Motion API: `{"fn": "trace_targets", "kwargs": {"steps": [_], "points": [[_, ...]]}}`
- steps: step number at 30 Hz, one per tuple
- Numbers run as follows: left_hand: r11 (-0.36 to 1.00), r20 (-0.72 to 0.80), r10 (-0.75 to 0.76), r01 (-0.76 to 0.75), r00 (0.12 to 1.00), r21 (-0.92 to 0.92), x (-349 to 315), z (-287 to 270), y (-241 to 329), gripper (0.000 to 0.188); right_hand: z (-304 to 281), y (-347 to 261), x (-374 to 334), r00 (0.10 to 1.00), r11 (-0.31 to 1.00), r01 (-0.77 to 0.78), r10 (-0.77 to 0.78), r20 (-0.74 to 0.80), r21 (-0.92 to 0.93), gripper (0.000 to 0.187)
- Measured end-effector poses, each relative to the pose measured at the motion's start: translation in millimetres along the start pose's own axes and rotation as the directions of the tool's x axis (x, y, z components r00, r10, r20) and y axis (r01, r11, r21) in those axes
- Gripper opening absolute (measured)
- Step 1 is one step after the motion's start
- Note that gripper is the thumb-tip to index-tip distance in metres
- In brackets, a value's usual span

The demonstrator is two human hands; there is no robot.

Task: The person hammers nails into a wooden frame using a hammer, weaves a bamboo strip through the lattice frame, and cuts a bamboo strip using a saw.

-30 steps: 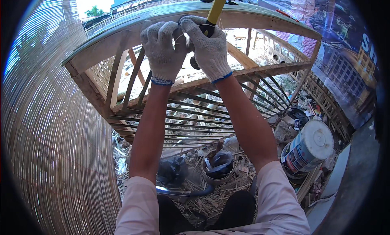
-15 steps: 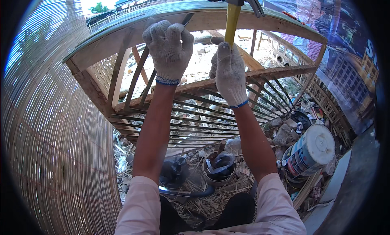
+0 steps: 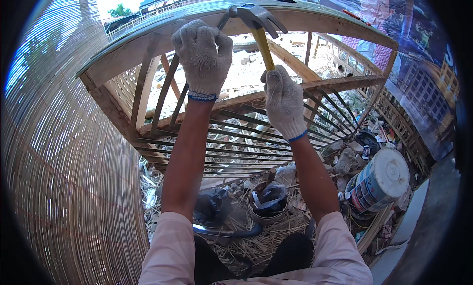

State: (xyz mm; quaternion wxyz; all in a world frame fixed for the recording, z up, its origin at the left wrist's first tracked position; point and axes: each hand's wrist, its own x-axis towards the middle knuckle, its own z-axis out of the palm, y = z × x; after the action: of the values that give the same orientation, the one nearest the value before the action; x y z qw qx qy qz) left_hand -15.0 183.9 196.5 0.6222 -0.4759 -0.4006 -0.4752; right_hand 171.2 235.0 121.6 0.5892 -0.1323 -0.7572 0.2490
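Observation:
My left hand [image 3: 203, 55], in a white knit glove with a blue cuff, is closed against the upper beam of a wooden frame [image 3: 315, 23]. It grips a narrow dark slat [image 3: 180, 105], whose upper end shows past the fingers at the beam. Any nail there is hidden. My right hand [image 3: 285, 97], gloved alike, is wrapped round the yellow handle of a claw hammer [image 3: 263, 46]. The hammer's striking face is at the slat's upper end, with its claw pointing right. Below both hands runs a rough crossbar [image 3: 340, 85] with several thin slats fanning from it.
A bamboo blind [image 3: 74, 152] stands close on the left. Right of me are a white-lidded paint bucket [image 3: 389, 171] and a printed banner [image 3: 419, 68]. Beneath are a small pail [image 3: 268, 216] with black plastic, rubble and straw. A red pencil-like stick [image 3: 355, 17] lies atop the frame.
The hammer head has come down and left, from above the beam to the slat's upper end. My right hand has lowered slightly and moved right; my left hand has barely moved.

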Motion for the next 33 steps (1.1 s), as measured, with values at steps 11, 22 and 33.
{"fn": "trace_targets", "kwargs": {"steps": [11,22,33], "points": [[0.997,-0.006,-0.064,0.064,0.998,-0.039,-1.7,0.5,1.7,0.023,9.9,0.4,-2.7,0.973,0.976,0.194,-0.204,-0.105,-0.101,0.023],[0.998,-0.003,-0.062,0.062,0.998,-0.003,-1.4,-0.3,1.5,0.021,7.3,-5.7,-1.1,0.950,0.918,0.289,-0.310,-0.036,-0.270,0.035],[0.997,0.008,-0.072,0.072,0.997,-0.014,0.7,-2.5,3.6,0.019,4.4,-2.8,0.6,0.978,0.858,0.211,-0.187,0.097,-0.468,0.011]]}}
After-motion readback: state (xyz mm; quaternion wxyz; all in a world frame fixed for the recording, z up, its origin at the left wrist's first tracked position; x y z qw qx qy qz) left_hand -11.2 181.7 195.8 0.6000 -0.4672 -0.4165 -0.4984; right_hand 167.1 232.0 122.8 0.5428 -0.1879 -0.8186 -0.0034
